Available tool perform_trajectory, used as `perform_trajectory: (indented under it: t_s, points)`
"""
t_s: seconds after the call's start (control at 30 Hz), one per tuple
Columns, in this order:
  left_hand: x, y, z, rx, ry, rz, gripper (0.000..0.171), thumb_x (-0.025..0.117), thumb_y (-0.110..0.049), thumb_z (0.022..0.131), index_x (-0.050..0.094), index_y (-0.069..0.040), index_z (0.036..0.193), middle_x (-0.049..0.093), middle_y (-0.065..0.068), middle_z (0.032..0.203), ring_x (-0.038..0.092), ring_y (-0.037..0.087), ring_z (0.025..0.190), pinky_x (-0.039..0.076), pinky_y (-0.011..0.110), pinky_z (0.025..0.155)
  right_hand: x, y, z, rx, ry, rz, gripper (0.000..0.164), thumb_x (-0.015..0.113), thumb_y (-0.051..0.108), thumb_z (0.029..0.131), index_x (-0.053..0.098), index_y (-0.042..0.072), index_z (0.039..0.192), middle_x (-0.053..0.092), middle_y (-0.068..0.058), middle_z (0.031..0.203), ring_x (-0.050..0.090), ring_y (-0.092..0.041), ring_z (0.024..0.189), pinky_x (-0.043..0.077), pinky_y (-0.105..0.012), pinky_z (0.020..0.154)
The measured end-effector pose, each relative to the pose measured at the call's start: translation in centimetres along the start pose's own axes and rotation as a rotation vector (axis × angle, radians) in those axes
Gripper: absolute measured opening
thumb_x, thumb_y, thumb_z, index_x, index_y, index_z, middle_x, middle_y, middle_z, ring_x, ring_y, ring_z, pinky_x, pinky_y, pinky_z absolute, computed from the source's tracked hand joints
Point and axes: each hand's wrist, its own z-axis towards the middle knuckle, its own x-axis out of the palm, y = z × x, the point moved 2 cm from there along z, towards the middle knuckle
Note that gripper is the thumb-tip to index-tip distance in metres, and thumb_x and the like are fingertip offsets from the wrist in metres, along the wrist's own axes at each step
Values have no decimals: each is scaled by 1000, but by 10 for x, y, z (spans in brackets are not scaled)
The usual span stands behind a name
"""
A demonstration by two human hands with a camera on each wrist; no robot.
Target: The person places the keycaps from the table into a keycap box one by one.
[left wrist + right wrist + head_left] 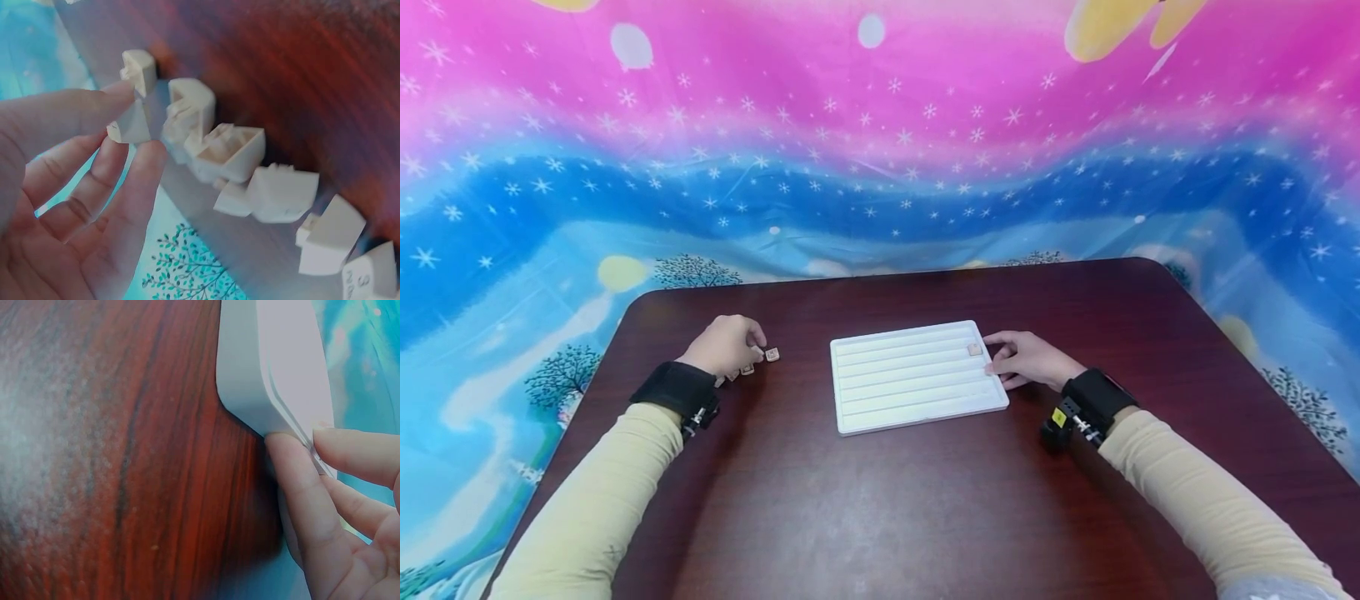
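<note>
My left hand (722,345) is at the left side of the table, pinching a small pale keycap (131,124) between thumb and fingertips. Several other keycaps (284,195) lie in an uneven row beside it; one, printed with a 3 (370,275), is at the lower right of the left wrist view. At the middle of the table lies a white ridged tray (922,419) with a single keycap (973,350) near its upper right corner. My right hand (1033,358) grips the tray's right edge, thumb on top of the rim and fingers against the outer side.
The dark reddish-brown table (880,517) has rounded far corners. Behind and around it hangs a pink and blue printed cloth (850,167). Black bands with small cameras sit on both wrists. One loose keycap (772,355) lies just right of the left fingertips.
</note>
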Motion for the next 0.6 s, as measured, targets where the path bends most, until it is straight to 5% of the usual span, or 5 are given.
perform_trajectory:
  t_s: [0.2,0.43,0.6]
  points:
    - [-6,-1,-2,7,-28,18,11,70,-5,93,75,2,100,69,12,91,61,24,76,51,46,76,0,1,-2,-12,12,-3,68,67,2,98,31,-12,153,59,-18,101,68,-20,83,60,-36,76]
    - [0,1,0,-10,6,-59,17,66,-6,95,75,3,105,69,10,78,58,18,50,51,34,51,0,0,-1,-10,10,2,68,67,2,98,31,-12,154,59,-18,101,68,-20,81,60,-36,75]
    - [3,-2,-1,-47,12,-130,15,73,-11,94,78,-1,104,67,10,67,57,23,47,47,33,44,0,-1,0,-12,13,-5,68,67,3,98,31,-12,153,60,-18,102,68,-21,83,60,-36,76]
